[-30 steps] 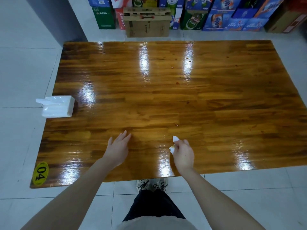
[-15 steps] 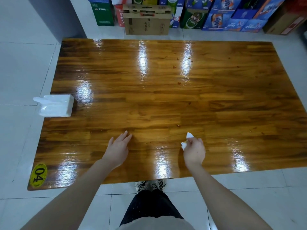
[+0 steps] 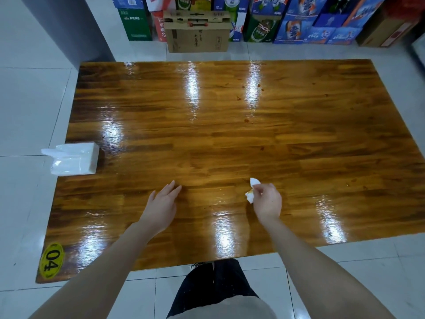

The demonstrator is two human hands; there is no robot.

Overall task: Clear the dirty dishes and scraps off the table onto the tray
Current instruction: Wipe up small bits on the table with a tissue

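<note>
Wood table (image 3: 230, 146) shows no dishes, tray not in view; clearing seems nearly done. Right hand (image 3: 268, 202) pinches stained tissue wad (image 3: 251, 192) at tabletop near front edge. Left hand (image 3: 161, 206) flat on wood, fingers straight. Remaining: sauce spots (image 3: 246, 120) farther across

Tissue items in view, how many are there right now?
2. A tissue pack sits at the left edge of the table; a crumpled tissue is pinched in the right hand near the front. None appears hidden.

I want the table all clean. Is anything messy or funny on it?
Yes. Small reddish drops dot the table beyond the right hand, which pinches a stained tissue. The tissue pack overhangs the left edge.
</note>
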